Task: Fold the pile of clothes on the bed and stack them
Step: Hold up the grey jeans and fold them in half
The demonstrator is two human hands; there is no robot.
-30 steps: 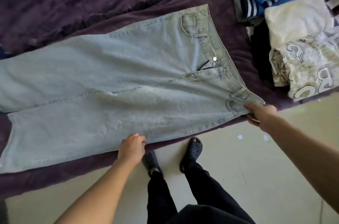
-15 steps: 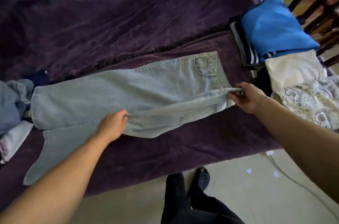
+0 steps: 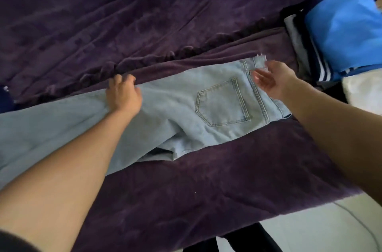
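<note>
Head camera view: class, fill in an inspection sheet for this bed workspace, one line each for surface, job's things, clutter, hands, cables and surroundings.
Surface: purple blanket covers the bed, wrinkled on the far side.
Job's things: light blue jeans lie folded lengthwise, back pocket up. At the right, a folded blue garment lies on a striped garment, with a white garment next to them.
Clutter: dark blue fabric at the left edge, too cut off to identify.
Hands: left hand grips the jeans' far edge; right hand is open over the waistband.
Cables: thin line on the floor, possibly a cable; cannot tell.
Surroundings: pale floor; the person's dark trouser legs.
</note>
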